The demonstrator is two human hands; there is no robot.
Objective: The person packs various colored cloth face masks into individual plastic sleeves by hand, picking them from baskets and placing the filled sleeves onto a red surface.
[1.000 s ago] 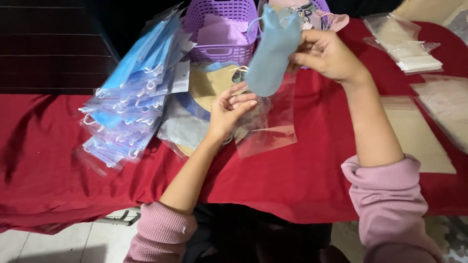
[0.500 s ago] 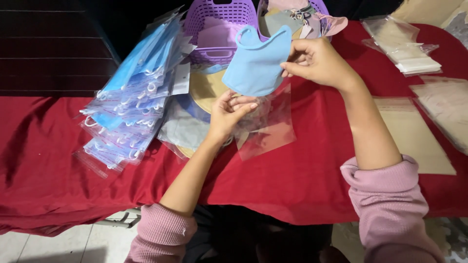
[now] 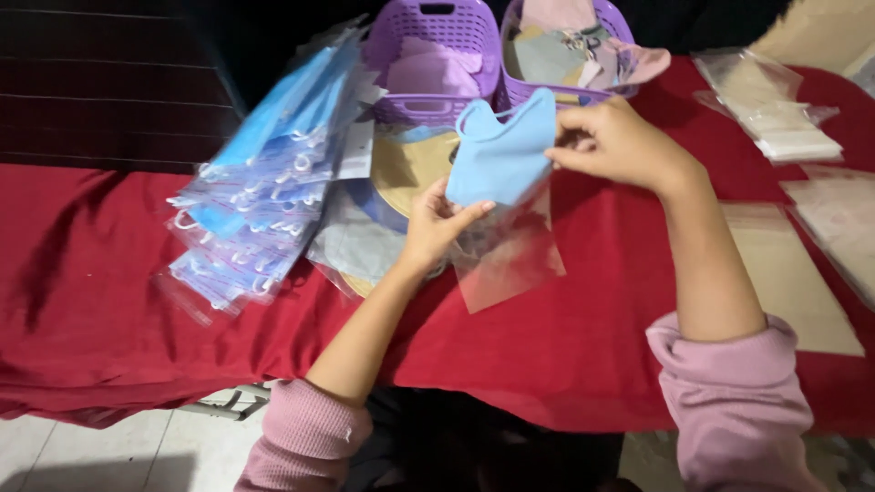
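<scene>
The right hand (image 3: 620, 146) pinches the blue fabric mask (image 3: 501, 155) by its edge, the left hand (image 3: 436, 223) grips the clear bag (image 3: 506, 251) just below (mouth hardly visible). Bagging looks underway; next needs the opening spread.

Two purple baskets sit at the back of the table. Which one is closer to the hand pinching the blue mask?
The right-hand purple basket, piled with mixed fabric pieces. The right hand holding the blue mask sits just in front of its rim; the left-hand basket lies further off.
</scene>
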